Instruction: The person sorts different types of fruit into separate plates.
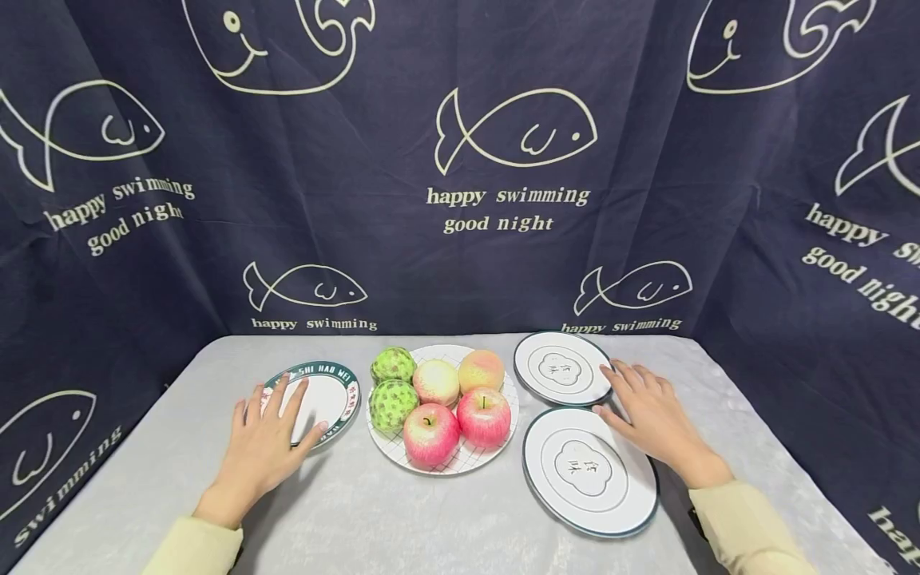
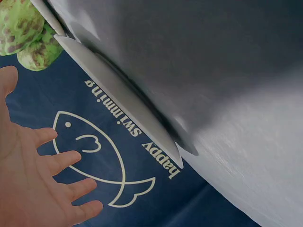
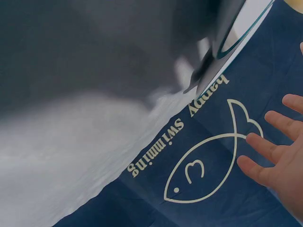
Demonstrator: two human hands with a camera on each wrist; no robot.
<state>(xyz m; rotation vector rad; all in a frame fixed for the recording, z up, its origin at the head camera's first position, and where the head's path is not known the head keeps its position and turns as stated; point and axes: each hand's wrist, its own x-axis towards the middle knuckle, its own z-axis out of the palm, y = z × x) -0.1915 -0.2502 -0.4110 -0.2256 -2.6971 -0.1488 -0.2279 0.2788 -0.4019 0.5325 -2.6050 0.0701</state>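
Note:
My left hand [image 1: 279, 422] lies flat with spread fingers on the near left part of a small green-rimmed plate [image 1: 343, 397]. My right hand [image 1: 642, 406] rests flat on the table, fingertips at the rim of the far white plate [image 1: 561, 351] and thumb beside the near white plate [image 1: 589, 503]. Both white plates are bare. In the left wrist view, my left hand [image 2: 42, 184] is open below the plate's edge [image 2: 123, 106]. In the right wrist view, my right hand [image 3: 279, 158] is spread near a plate rim [image 3: 239, 33].
Between the hands stands a checked plate [image 1: 467, 459] with two green custard apples [image 1: 393, 385], two peaches [image 1: 457, 375] and two red apples [image 1: 456, 425]. A grey cloth [image 1: 402, 519] covers the table. A dark blue fish-print curtain [image 1: 503, 200] hangs behind and at both sides.

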